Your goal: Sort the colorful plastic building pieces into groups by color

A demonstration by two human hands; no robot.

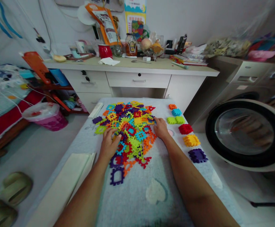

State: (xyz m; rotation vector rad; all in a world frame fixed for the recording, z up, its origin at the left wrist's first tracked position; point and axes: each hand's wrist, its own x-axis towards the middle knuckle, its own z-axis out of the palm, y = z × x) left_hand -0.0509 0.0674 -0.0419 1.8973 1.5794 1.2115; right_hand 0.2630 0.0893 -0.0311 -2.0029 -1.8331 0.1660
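Lettering: nothing legible with certainty, head view
Wall poster (135,22): row of large characters across the middle, smaller marks near the top edge; strokes too soft to make out
Orange pouch (105,26): printing on its pale front panel, darker block lower down; wording blurred
Glass jar (131,45): dark label with a light-coloured device; any name on it too small to read
Washing machine (236,71): small pale sticker below the drawer handle, faint mark on the drawer front; neither readable
Books (186,60) on the desk: printed covers and edges, titles not readable
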